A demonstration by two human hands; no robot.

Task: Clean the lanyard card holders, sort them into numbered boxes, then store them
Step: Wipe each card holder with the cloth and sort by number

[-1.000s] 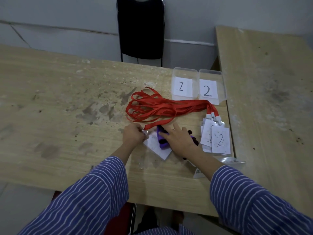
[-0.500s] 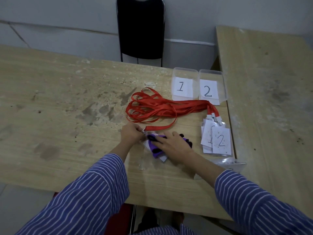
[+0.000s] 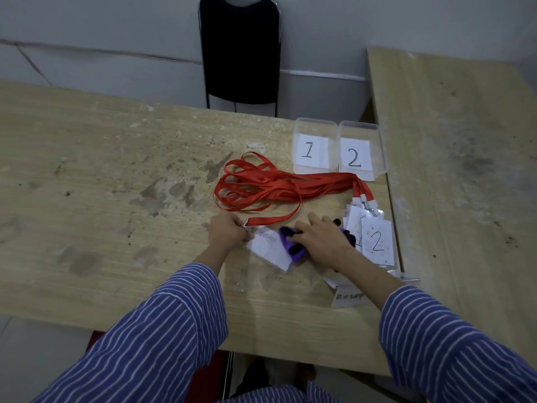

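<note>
A stained wooden table [image 3: 116, 184] stands before a grey wall, with a black chair [image 3: 240, 50] behind it and a second table [image 3: 465, 170] abutting on the right. The left hand [image 3: 228, 231] curls its fingers around the clip end of a card holder [image 3: 268, 248], which lies flat just right of those fingers. The right hand [image 3: 319, 239] presses a purple cloth [image 3: 290, 245] onto the holder, fingers spread; most of the cloth is hidden under them. Red lanyards [image 3: 261, 187] lie beyond both hands. A stack of holders [image 3: 374, 239] sits right of the right fingers, lower cards unreadable. Box 1 [image 3: 315, 126] and box 2 [image 3: 360, 129], clear, show only their number labels.
</note>
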